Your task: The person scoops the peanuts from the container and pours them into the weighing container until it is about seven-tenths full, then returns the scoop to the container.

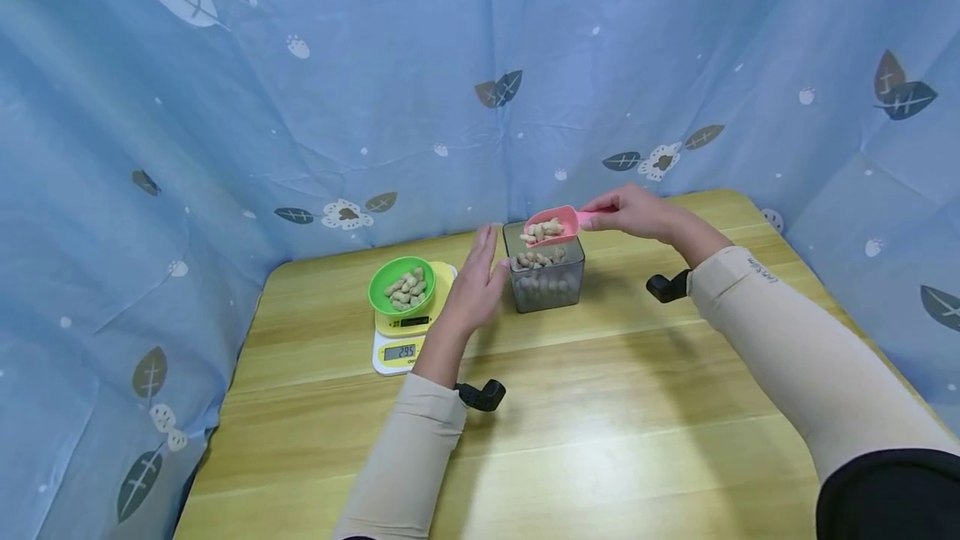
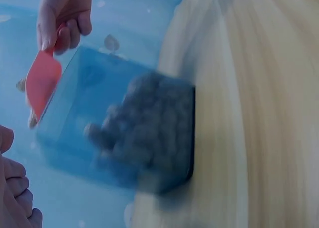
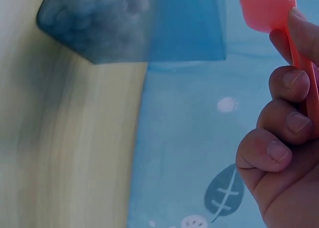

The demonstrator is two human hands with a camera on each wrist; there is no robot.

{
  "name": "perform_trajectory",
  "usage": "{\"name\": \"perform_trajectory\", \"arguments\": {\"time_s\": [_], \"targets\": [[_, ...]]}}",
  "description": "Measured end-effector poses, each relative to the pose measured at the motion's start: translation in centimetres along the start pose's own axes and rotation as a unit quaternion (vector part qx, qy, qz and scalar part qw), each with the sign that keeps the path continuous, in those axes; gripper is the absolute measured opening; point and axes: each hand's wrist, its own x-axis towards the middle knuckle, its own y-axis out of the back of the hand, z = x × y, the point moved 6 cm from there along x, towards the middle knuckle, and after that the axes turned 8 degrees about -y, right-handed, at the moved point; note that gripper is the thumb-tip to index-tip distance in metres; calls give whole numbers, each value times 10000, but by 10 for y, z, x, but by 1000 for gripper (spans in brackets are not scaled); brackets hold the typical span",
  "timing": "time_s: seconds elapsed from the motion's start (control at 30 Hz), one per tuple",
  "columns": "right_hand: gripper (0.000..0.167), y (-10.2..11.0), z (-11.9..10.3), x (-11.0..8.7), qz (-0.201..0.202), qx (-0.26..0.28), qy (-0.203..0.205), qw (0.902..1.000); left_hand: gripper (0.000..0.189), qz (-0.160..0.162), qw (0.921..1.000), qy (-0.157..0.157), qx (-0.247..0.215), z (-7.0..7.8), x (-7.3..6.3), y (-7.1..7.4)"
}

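My right hand (image 1: pixel 632 211) grips the handle of a pink scoop (image 1: pixel 572 227), its fingers curled round it in the right wrist view. Several unshelled peanuts (image 1: pixel 543 231) lie in the scoop, which is above the rim of a grey see-through square container (image 1: pixel 547 293). More peanuts (image 2: pixel 149 123) fill the lower part of that container. Beside the container's left side is my left hand (image 1: pixel 474 290), fingers extended and holding nothing; whether it touches the wall I cannot tell.
A green bowl (image 1: pixel 377 271) holding peanuts (image 1: pixel 407 290) sits on a yellow and white kitchen scale (image 1: pixel 390 361), whose display seems to read 295. The wooden table (image 1: pixel 600 440) backs onto a blue leaf-patterned curtain (image 1: pixel 420 90).
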Motion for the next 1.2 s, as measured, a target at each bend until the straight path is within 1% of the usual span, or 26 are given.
{"name": "perform_trajectory", "arguments": {"time_s": [0.1, 0.27, 0.37, 0.5, 0.67, 0.77, 0.87, 1.0, 1.2], "targets": [[37, 1, -12, 4, 50, 8, 96, 9999, 65, 198, 9998, 15, -43, -7, -8, 18], [37, -6, -33, 11, 17, -180, 228, 9996, 63, 524, 9985, 120, 87, -20, -26, 48], [37, -15, -47, 15, -21, -322, 330, 9989, 63, 769, 9966, 216, 207, -29, -40, 65], [38, -28, -66, 22, -75, -321, 492, 9982, 63, 1026, 9936, 400, 267, -41, -60, 85], [38, -51, -88, 29, -186, -225, 605, 9977, 64, 1217, 9894, 665, 420, -64, -82, 102], [36, -66, -99, 34, -231, -163, 627, 9976, 65, 1236, 9872, 886, 472, -78, -93, 107], [35, -84, -109, 40, -219, -178, 706, 9971, 64, 1219, 9854, 1100, 454, -92, -101, 107], [35, -111, -120, 48, -294, -143, 848, 9959, 63, 1151, 9835, 1337, 389, -106, -108, 102], [34, -149, -127, 56, -418, -79, 806, 9958, 64, 1031, 9804, 1651, 315, -120, -118, 93]]}}
